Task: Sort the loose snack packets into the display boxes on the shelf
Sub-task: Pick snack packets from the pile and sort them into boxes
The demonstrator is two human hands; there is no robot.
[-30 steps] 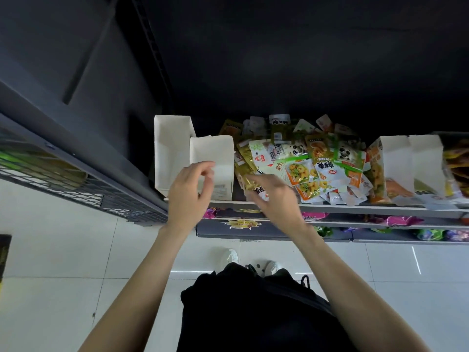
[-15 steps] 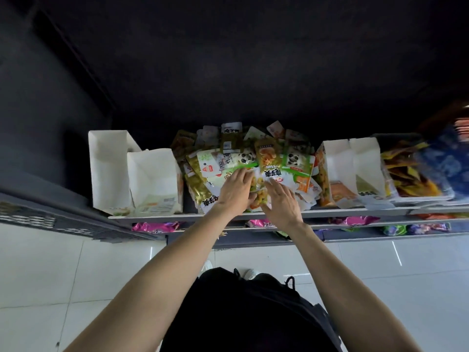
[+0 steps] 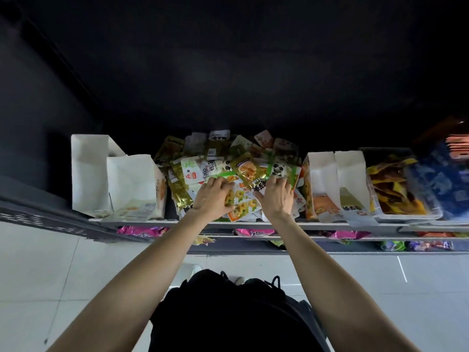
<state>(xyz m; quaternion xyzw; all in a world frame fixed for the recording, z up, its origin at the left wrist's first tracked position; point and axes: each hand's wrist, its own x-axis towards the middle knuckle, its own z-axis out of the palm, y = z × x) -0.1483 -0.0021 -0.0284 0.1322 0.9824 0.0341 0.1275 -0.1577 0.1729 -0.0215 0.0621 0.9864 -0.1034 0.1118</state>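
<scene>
shop: tiered shelf (image 3: 253, 222) stocked with snack packets (image 3: 243, 171), display boxes (image 3: 330, 179).

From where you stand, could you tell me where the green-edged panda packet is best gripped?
Pinch the panda packet at its near edge, coming from the front of the shelf. It lies flat on top of the pile, and the right hand already rests at that edge.

Two hands: left hand (image 3: 212, 199) and right hand (image 3: 276, 196), both on the heap.
White display boxes: four; two to the left of the left fingers (image 3: 218, 182), (image 3: 87, 171) and (image 3: 132, 181); two to the right of the right fingers (image 3: 280, 182), (image 3: 321, 174) and (image 3: 351, 171).
Loose snack packets (image 3: 228, 161): one heap under and beyond the fingertips, too many overlapping to count.
Panda-print packets: at least two, (image 3: 280, 170) and (image 3: 218, 165).
</scene>
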